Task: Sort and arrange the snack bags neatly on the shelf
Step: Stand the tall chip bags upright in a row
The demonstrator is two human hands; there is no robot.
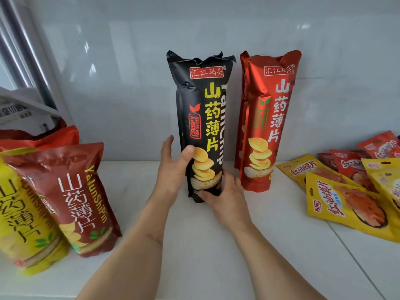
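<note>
A tall black yam-chip bag [203, 109] stands upright in the middle of the white shelf [194, 245]. My left hand [173, 169] grips its lower left side, thumb on the front. My right hand [225, 198] holds its bottom right corner. Just to the right, apart from it, stands a tall red yam-chip bag [268, 118] against the back wall. Behind the black bag, another black bag's edge shows.
At the left, a dark red bag [82, 198] and a yellow bag [23, 217] lean forward, with more red bags behind. At the right lies a loose pile of small yellow packets [344, 208] and red packets [350, 163]. A metal post [28, 57] rises at the far left.
</note>
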